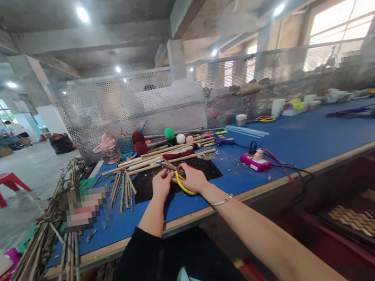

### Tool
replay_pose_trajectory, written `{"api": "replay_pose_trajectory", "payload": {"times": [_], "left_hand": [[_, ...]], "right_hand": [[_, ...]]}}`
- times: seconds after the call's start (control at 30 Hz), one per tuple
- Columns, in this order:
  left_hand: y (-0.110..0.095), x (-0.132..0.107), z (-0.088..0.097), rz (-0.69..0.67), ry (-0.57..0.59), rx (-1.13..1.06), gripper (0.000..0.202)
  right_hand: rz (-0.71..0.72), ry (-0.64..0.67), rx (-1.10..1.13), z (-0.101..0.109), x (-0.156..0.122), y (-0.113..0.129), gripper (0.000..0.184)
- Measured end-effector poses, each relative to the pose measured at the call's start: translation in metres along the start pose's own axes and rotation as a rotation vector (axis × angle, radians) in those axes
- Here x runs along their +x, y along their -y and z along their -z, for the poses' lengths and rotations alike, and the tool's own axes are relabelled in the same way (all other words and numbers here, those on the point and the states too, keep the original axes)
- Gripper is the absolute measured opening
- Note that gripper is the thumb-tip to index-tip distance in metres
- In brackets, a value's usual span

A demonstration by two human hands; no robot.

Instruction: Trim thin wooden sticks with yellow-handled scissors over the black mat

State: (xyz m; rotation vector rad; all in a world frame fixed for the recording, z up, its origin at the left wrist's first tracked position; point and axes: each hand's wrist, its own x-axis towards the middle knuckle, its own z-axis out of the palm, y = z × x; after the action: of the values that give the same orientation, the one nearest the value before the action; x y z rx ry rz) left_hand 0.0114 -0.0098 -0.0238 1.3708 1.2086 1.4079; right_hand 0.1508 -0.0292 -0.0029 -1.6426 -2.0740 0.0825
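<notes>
My right hand [194, 178] is closed on a pair of scissors [185, 186] with yellow handles. Their blades point away from me, toward the upper left. Close beside the blades, my left hand [161, 184] is closed with its fingers pinched together; whatever they hold is too small to make out. Both hands are over a black mat [145, 190] sprinkled with small chips. Several short cut sticks [123, 189] lie left of the mat. Longer peeled sticks [148, 162] lie across the table just beyond my hands.
A large bundle of branches [37, 252] leans over the left end of the blue table [302, 140]. Yarn balls [169, 133] and a jar [111, 154] stand at the back. Right of my hands are a blue glue gun [222, 141] and a purple power strip [256, 162] with cables.
</notes>
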Motion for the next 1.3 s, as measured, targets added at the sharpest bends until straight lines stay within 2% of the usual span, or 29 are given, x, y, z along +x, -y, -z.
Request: {"api": "replay_pose_trajectory", "payload": {"times": [0.17, 0.47, 0.77, 0.9, 1.03, 1.13, 1.3], "left_hand": [[-0.005, -0.003, -0.001, -0.006, 0.016, 0.024, 0.043], [0.002, 0.0, -0.001, -0.046, 0.009, -0.071, 0.04], [0.009, 0.005, 0.002, -0.054, -0.045, -0.006, 0.037], [0.01, 0.006, 0.001, -0.075, -0.09, -0.026, 0.038], [0.006, 0.003, 0.0, -0.024, -0.127, -0.031, 0.044], [0.001, 0.001, -0.001, 0.028, -0.103, -0.078, 0.048], [0.002, 0.001, -0.004, 0.062, -0.011, -0.246, 0.042]], "right_hand": [[0.032, -0.019, 0.047, 0.001, 0.0, 0.0, 0.048], [-0.002, 0.035, -0.053, -0.003, 0.002, -0.001, 0.048], [-0.015, 0.058, -0.085, -0.004, 0.003, -0.003, 0.05], [-0.035, 0.023, -0.088, -0.005, 0.004, -0.004, 0.05], [-0.044, -0.005, -0.063, -0.007, 0.004, -0.005, 0.052], [-0.007, -0.029, -0.02, -0.007, 0.003, -0.005, 0.055], [0.01, -0.053, 0.029, -0.009, 0.003, -0.006, 0.055]]}}
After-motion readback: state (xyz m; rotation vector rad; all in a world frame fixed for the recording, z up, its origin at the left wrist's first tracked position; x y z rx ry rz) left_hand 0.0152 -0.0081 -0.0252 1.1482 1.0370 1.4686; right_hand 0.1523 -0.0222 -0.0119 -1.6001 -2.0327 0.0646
